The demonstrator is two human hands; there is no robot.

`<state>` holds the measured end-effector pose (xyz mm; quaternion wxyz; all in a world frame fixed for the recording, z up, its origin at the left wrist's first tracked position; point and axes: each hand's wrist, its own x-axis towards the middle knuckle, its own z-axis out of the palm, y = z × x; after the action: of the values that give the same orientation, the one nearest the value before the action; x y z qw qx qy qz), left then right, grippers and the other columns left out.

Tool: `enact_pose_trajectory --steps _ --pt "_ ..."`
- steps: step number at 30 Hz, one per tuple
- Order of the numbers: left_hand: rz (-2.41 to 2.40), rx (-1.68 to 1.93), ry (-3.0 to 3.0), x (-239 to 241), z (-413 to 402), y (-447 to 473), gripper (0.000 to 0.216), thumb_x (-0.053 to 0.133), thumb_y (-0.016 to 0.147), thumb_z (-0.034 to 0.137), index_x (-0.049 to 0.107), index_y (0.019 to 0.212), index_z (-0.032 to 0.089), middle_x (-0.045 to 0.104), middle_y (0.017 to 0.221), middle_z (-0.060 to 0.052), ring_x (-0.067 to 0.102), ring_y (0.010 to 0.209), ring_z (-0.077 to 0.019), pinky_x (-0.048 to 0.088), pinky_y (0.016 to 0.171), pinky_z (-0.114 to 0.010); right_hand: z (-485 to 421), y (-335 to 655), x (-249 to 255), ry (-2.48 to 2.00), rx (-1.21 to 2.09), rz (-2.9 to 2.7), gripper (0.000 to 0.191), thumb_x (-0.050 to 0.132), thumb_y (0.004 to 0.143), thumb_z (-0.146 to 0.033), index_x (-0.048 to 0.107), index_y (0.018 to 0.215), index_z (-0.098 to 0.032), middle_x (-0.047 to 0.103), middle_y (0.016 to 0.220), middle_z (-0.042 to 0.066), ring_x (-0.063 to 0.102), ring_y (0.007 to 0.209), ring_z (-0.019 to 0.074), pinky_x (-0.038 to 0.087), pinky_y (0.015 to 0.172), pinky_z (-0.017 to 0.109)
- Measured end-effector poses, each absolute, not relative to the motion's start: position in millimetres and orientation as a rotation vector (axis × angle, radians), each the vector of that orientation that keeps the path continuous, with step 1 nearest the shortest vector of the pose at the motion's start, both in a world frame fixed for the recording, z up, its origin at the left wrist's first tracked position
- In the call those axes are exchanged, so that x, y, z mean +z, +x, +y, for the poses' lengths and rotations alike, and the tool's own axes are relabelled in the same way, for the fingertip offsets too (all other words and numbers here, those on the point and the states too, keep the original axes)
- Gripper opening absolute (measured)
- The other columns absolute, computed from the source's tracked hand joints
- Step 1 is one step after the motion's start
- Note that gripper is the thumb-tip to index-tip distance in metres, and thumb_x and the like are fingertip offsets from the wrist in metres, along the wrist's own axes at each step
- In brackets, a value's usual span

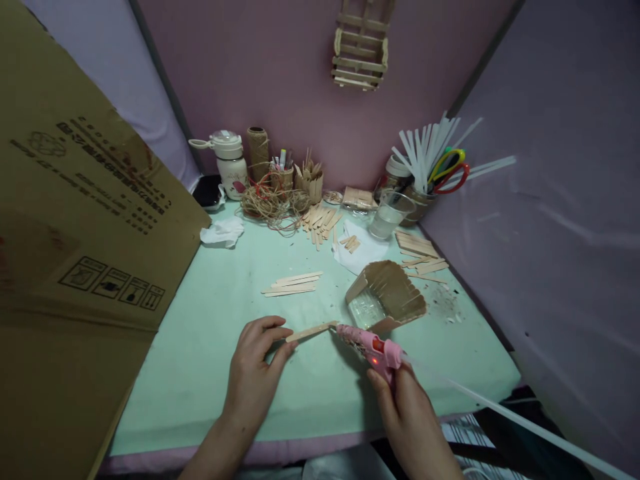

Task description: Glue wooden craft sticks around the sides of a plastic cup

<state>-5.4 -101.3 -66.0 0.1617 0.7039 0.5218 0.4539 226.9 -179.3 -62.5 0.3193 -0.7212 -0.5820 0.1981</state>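
Note:
My left hand [263, 353] pinches one end of a wooden popsicle stick [311, 331] between thumb and fingers, just above the table. My right hand [407, 413] is wrapped round the handle of a pink hot glue gun [373, 345], whose red light glows. The gun's nozzle points left and meets the stick's far end; whether glue is on it cannot be made out. Behind the gun a box of popsicle sticks [400, 293] lies tipped, its opening facing up. Several loose popsicle sticks [293, 284] lie in a row beyond my left hand.
A tall cardboard box [90, 253] walls off the left side. Along the back stand a white bottle [231, 163], tangled twine [273, 203], a plastic cup [389, 217] and a holder with glue sticks and scissors [453, 170]. Stacked sticks [415, 244] lie at right. A stick-built rack [361, 53] hangs above.

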Motion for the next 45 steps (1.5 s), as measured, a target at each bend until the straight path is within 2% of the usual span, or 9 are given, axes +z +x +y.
enact_pose_trajectory --steps 12,17,21,26,30,33,37,40,45 --pt "1.499 1.257 1.870 -60 -100 -5 0.009 0.065 0.088 0.031 0.071 0.087 0.025 0.069 0.103 -0.004 0.065 0.098 -0.0199 0.055 0.084 -0.034 -202 243 -40 -1.716 0.937 -1.247 0.039 0.058 0.090 -0.048 0.066 0.118 -0.023 0.072 0.118 0.010 0.068 0.109 0.0238 0.056 0.091 0.031" --pt "1.444 1.243 1.900 -44 -92 1 0.007 0.065 0.088 0.028 0.070 0.087 0.024 0.069 0.101 -0.004 0.066 0.096 -0.0190 0.054 0.082 -0.032 -199 259 -22 -1.555 0.757 -0.616 0.046 0.074 0.076 -0.054 0.067 0.107 -0.021 0.076 0.103 0.009 0.072 0.090 0.0206 0.058 0.075 0.026" --pt "1.377 1.236 2.023 -33 -81 10 0.005 0.065 0.088 0.026 0.069 0.088 0.024 0.070 0.100 -0.004 0.065 0.097 -0.0197 0.053 0.085 -0.034 -170 281 -15 -1.427 0.653 -0.279 0.044 0.084 0.064 -0.048 0.069 0.093 -0.019 0.075 0.091 0.003 0.067 0.070 0.0103 0.054 0.060 0.016" --pt "1.322 1.186 2.149 -28 -72 19 0.004 0.063 0.089 0.022 0.068 0.089 0.022 0.071 0.098 -0.004 0.065 0.097 -0.0206 0.053 0.085 -0.035 -142 307 -35 -1.278 0.781 -0.107 0.034 0.085 0.049 -0.025 0.067 0.076 -0.016 0.071 0.079 0.002 0.065 0.068 0.0109 0.056 0.058 0.017" --pt "1.298 1.170 2.205 -29 -72 21 0.005 0.063 0.089 0.019 0.067 0.090 0.022 0.071 0.098 -0.004 0.066 0.096 -0.0207 0.053 0.083 -0.035 -144 314 -55 -1.319 0.847 -0.150 0.030 0.080 0.055 -0.027 0.064 0.079 -0.019 0.068 0.082 0.001 0.066 0.074 0.0131 0.058 0.065 0.022" --pt "1.279 1.170 2.221 -31 -72 21 0.004 0.063 0.089 0.019 0.066 0.090 0.021 0.071 0.099 -0.004 0.066 0.096 -0.0208 0.053 0.082 -0.035 -154 318 -60 -1.438 0.836 -0.234 0.040 0.080 0.058 -0.037 0.063 0.090 -0.021 0.069 0.100 0.003 0.067 0.099 0.0202 0.058 0.082 0.030" --pt "1.252 1.206 2.268 -33 -73 21 0.004 0.062 0.091 0.018 0.066 0.093 0.020 0.071 0.098 -0.005 0.066 0.095 -0.0211 0.053 0.082 -0.036 -176 315 -51 -1.884 0.596 -0.522 0.060 0.076 0.062 -0.054 0.062 0.111 -0.022 0.061 0.130 0.008 0.050 0.130 0.0327 0.042 0.107 0.047" --pt "1.209 1.252 2.328 -30 -76 24 0.003 0.063 0.091 0.017 0.064 0.093 0.019 0.071 0.096 -0.006 0.065 0.092 -0.0208 0.054 0.081 -0.036 -189 293 -33 -1.960 0.134 -1.052 0.048 0.065 0.077 -0.056 0.065 0.110 -0.022 0.066 0.118 0.009 0.057 0.117 0.0322 0.042 0.099 0.047" --pt "1.168 1.327 2.413 -20 -88 31 0.006 0.063 0.090 0.014 0.062 0.094 0.017 0.071 0.096 -0.007 0.064 0.091 -0.0205 0.054 0.080 -0.036 -171 214 7 -1.528 -0.166 -1.708 0.009 0.065 0.091 -0.031 0.068 0.099 -0.027 0.069 0.090 0.001 0.060 0.087 0.0188 0.036 0.083 0.036"
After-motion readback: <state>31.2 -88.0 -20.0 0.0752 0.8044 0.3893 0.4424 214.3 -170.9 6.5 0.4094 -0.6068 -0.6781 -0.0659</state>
